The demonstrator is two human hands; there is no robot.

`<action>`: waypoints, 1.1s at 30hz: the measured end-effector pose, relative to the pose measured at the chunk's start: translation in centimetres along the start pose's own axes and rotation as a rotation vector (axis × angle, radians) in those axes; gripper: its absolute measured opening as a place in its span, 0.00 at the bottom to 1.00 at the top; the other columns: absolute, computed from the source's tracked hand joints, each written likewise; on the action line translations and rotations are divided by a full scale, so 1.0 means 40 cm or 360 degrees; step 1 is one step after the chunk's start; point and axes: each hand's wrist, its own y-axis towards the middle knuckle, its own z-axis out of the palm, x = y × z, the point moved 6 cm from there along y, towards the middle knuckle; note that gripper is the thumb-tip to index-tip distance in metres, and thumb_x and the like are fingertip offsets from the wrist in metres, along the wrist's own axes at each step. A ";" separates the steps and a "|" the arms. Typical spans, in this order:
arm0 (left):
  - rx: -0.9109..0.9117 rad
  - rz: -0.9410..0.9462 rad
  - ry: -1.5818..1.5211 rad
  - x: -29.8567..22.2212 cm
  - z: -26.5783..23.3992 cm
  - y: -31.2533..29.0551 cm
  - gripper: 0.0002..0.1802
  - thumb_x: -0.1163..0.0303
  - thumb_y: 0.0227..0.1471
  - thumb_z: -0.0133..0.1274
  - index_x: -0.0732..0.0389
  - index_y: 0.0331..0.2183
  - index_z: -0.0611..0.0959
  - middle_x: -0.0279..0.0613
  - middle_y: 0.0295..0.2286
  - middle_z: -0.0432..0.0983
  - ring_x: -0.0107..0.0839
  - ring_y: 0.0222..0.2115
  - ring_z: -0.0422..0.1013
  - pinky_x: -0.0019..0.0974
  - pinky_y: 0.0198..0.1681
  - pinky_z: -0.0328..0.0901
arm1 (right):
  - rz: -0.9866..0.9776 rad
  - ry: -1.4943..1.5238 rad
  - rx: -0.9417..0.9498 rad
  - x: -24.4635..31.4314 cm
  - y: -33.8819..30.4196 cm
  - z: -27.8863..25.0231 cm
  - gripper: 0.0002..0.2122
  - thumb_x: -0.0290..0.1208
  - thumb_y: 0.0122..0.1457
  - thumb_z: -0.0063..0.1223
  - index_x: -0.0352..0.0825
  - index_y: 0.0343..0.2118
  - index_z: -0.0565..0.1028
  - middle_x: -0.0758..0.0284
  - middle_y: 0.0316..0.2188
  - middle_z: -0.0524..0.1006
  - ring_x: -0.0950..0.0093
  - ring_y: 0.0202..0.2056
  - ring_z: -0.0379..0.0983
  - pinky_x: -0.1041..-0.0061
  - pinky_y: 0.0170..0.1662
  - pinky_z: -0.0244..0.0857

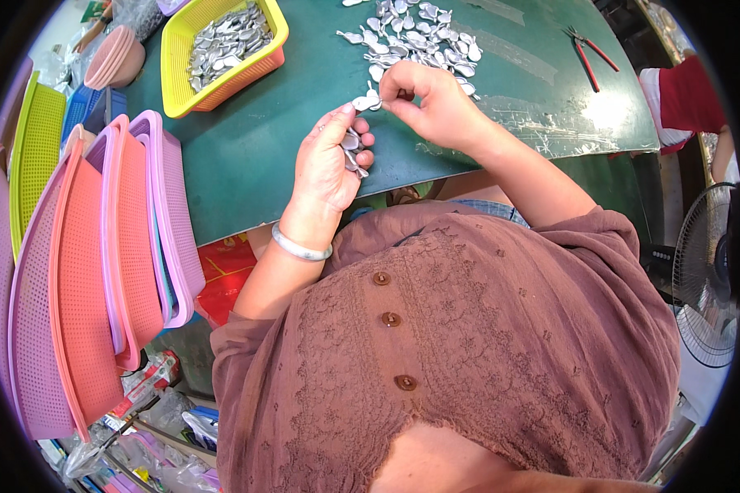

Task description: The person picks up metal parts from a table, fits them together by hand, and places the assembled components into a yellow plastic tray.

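My left hand (331, 156), with a pale bangle (302, 246) at the wrist, is closed around several small silver-grey metal pieces (353, 148). One rounded metal piece (365, 102) sticks out between its thumb and forefinger. At that piece's right end, the thumb and forefinger of my right hand (423, 99) pinch together; the pinched part is mostly hidden by the fingers. Just beyond my hands, a loose pile of similar metal pieces (411, 37) lies spread on the green tabletop (304, 66). A yellow and orange basket (224, 94) at the far left holds many more.
Red-handled pliers (588, 59) lie open on the table's far right. Purple and pink perforated baskets (82, 287) stand nested along the left. Pink bowls (115, 57) sit behind them. A fan (707, 271) stands at right, near another person's red sleeve (691, 94).
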 end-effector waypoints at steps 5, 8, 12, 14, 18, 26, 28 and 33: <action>0.0002 0.0039 0.0010 -0.005 0.007 -0.006 0.08 0.68 0.52 0.46 0.61 0.34 0.71 0.36 0.23 0.68 0.27 0.22 0.65 0.24 0.18 0.59 | -0.0241 -0.0198 -0.0060 0.033 -0.010 0.003 0.06 0.16 0.43 0.51 0.30 0.22 0.67 0.65 0.24 0.70 0.71 0.28 0.69 0.78 0.31 0.63; -0.0001 0.0029 -0.0032 -0.003 0.007 -0.004 0.07 0.69 0.51 0.46 0.61 0.33 0.72 0.36 0.22 0.69 0.26 0.20 0.66 0.24 0.17 0.59 | -0.0210 -0.0175 -0.0071 0.027 -0.014 0.003 0.06 0.16 0.43 0.52 0.30 0.23 0.67 0.65 0.24 0.70 0.71 0.28 0.69 0.78 0.31 0.63; -0.0002 0.0030 0.0002 0.000 -0.001 0.002 0.07 0.68 0.52 0.44 0.62 0.31 0.72 0.38 0.23 0.69 0.29 0.22 0.66 0.26 0.18 0.60 | -0.0089 0.0034 -0.0023 0.024 -0.011 0.005 0.05 0.21 0.43 0.53 0.32 0.23 0.68 0.64 0.23 0.69 0.67 0.27 0.67 0.73 0.30 0.62; 0.0039 0.0040 -0.0094 -0.005 -0.011 0.011 0.07 0.68 0.51 0.45 0.62 0.30 0.72 0.39 0.23 0.71 0.30 0.23 0.68 0.28 0.20 0.62 | -0.0037 -0.0157 0.0001 -0.002 0.002 0.000 0.06 0.25 0.43 0.54 0.33 0.24 0.69 0.63 0.24 0.69 0.66 0.28 0.68 0.71 0.32 0.63; -0.0087 -0.0002 -0.0275 -0.016 -0.011 0.002 0.08 0.68 0.49 0.44 0.62 0.30 0.72 0.43 0.27 0.73 0.35 0.27 0.71 0.31 0.24 0.66 | 0.0142 -0.0745 0.0217 -0.045 0.011 0.012 0.09 0.33 0.44 0.56 0.33 0.25 0.72 0.61 0.28 0.71 0.63 0.31 0.69 0.67 0.35 0.63; 0.0084 0.0061 -0.0213 -0.020 -0.019 0.005 0.09 0.72 0.47 0.48 0.62 0.34 0.72 0.41 0.25 0.71 0.35 0.27 0.68 0.29 0.22 0.65 | 0.0068 -0.1064 0.0140 -0.034 0.015 0.041 0.08 0.33 0.44 0.53 0.32 0.22 0.74 0.61 0.25 0.72 0.64 0.32 0.69 0.68 0.36 0.64; 0.0077 0.0057 -0.0180 -0.018 -0.021 0.008 0.11 0.73 0.47 0.48 0.62 0.36 0.71 0.39 0.23 0.69 0.33 0.25 0.67 0.27 0.20 0.63 | 0.0085 -0.1017 0.0159 -0.050 0.015 0.043 0.08 0.32 0.43 0.53 0.32 0.22 0.74 0.61 0.25 0.72 0.63 0.32 0.69 0.67 0.35 0.64; 0.0029 0.0069 -0.0162 -0.019 -0.015 0.002 0.09 0.74 0.47 0.48 0.62 0.34 0.71 0.38 0.22 0.69 0.31 0.24 0.67 0.26 0.19 0.62 | 0.0101 -0.0925 0.0125 -0.038 0.018 0.038 0.08 0.31 0.44 0.54 0.32 0.24 0.73 0.62 0.25 0.71 0.63 0.32 0.69 0.67 0.35 0.64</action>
